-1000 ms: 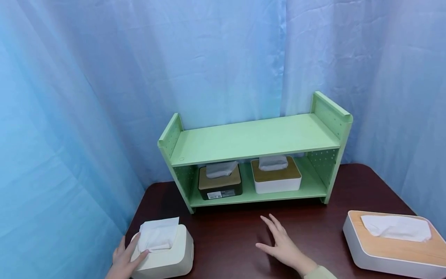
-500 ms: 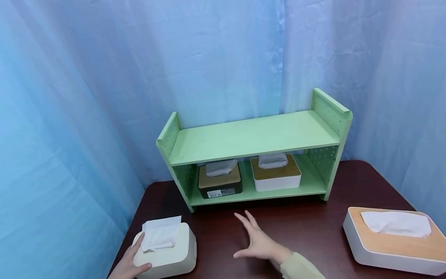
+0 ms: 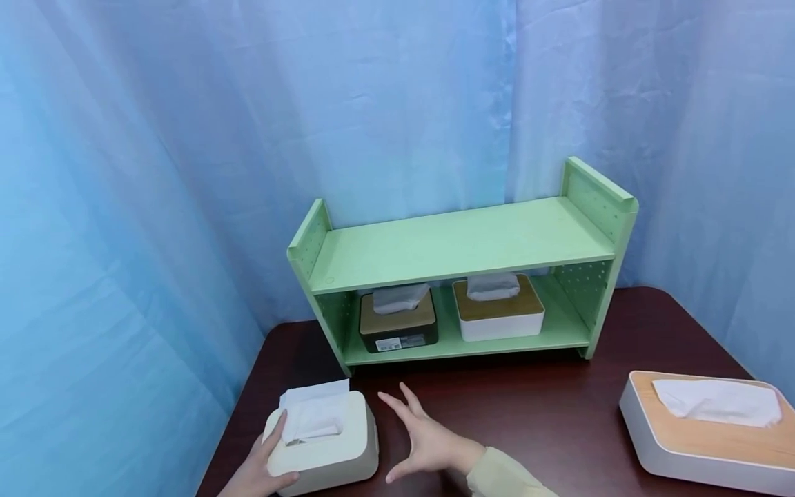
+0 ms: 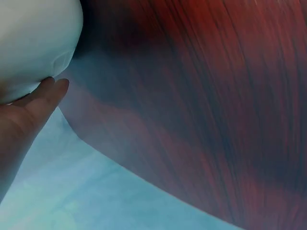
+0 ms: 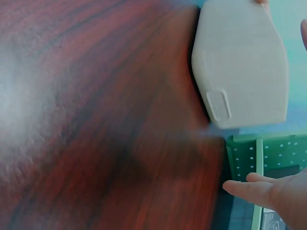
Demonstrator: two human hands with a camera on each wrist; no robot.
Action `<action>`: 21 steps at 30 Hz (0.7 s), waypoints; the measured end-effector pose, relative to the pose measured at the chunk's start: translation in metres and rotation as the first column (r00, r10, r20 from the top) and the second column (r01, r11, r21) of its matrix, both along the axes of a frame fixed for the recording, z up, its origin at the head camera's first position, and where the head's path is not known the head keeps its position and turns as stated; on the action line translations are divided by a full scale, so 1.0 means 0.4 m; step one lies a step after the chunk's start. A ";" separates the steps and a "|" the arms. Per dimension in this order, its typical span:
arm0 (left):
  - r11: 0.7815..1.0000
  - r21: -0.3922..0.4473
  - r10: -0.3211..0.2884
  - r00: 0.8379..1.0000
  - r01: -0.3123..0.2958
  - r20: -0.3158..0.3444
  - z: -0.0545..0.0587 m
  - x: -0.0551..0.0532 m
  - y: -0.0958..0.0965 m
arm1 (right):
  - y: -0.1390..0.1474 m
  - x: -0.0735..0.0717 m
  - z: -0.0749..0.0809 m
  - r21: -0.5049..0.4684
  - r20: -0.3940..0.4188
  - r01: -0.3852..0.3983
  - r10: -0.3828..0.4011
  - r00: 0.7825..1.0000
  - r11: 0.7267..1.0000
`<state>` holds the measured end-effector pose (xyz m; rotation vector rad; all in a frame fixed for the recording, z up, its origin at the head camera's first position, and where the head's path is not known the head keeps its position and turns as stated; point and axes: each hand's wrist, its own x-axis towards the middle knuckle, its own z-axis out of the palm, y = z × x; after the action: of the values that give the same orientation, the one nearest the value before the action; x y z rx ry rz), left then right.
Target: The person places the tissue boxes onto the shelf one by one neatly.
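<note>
A cream tissue box (image 3: 338,452) with a white tissue (image 3: 315,414) sticking out of its top stands at the front left of the table. My left hand (image 3: 259,461) touches its left side, thumb toward the front, fingers extended along the side. In the left wrist view, the fingers (image 4: 45,96) lie against the pale box (image 4: 38,43). To the right of the box, my right hand (image 3: 427,440) hovers with fingers and thumb spread apart, holding nothing. The right wrist view shows the box's smooth side (image 5: 240,62) beyond the right fingers (image 5: 249,189).
A green two-tier shelf (image 3: 466,241) stands at the back. Its lower level holds a dark tissue box (image 3: 397,324) and a white tissue box with a wooden lid (image 3: 503,314). A larger wood-topped tissue box (image 3: 714,442) sits at the right of the dark red table (image 3: 528,407). Blue curtains (image 3: 404,103) surround it.
The cream tissue box has shifted to the right with my left hand against it. My right hand has moved left, closer to that box.
</note>
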<state>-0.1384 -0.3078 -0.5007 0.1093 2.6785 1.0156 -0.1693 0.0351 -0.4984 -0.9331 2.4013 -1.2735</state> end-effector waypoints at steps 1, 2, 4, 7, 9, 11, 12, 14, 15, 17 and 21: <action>1.000 0.000 -0.002 1.000 0.002 -0.005 0.000 0.001 0.010 | -0.002 0.002 0.000 0.002 0.000 0.000 0.000 1.000 1.000; 1.000 0.002 -0.002 1.000 0.002 -0.008 -0.001 0.001 0.020 | -0.003 0.004 0.000 0.004 0.002 -0.002 0.002 1.000 1.000; 1.000 0.001 -0.004 1.000 0.004 -0.018 -0.003 0.002 0.038 | -0.004 0.007 -0.001 0.007 0.004 -0.006 0.006 1.000 1.000; 1.000 0.007 -0.019 0.999 0.019 -0.037 -0.006 0.004 0.063 | -0.003 0.014 -0.005 0.011 0.001 -0.010 0.010 1.000 1.000; 1.000 0.014 -0.027 0.998 0.028 -0.052 -0.009 0.005 0.080 | -0.004 0.017 -0.007 0.012 -0.002 -0.012 0.012 1.000 1.000; 0.999 0.023 -0.038 0.997 0.039 -0.071 -0.012 0.005 0.097 | -0.005 0.019 -0.010 0.018 -0.009 -0.012 0.013 1.000 1.000; 0.999 0.029 -0.042 0.996 0.044 -0.079 -0.013 0.004 0.106 | -0.007 0.020 -0.013 0.021 -0.007 -0.012 0.012 1.000 1.000; 0.998 0.033 -0.048 0.994 0.051 -0.095 -0.016 0.003 0.125 | -0.008 0.022 -0.017 0.026 -0.009 -0.002 0.003 1.000 1.000; 0.998 0.035 -0.052 0.993 0.056 -0.105 -0.017 0.002 0.134 | -0.009 0.023 -0.020 0.027 -0.015 0.008 -0.008 1.000 1.000; 0.997 0.032 -0.059 0.991 0.063 -0.121 -0.018 0.001 0.154 | -0.009 0.025 -0.029 0.026 -0.033 0.042 -0.041 0.999 0.999; 0.998 0.029 -0.057 0.986 0.062 -0.154 -0.022 0.002 0.185 | -0.004 0.028 -0.050 0.005 -0.089 0.127 -0.126 0.988 0.992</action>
<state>-0.1376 -0.2339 -0.5095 0.2833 2.7764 1.0742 -0.1582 0.0336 -0.5184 -0.8643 2.5697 -1.2869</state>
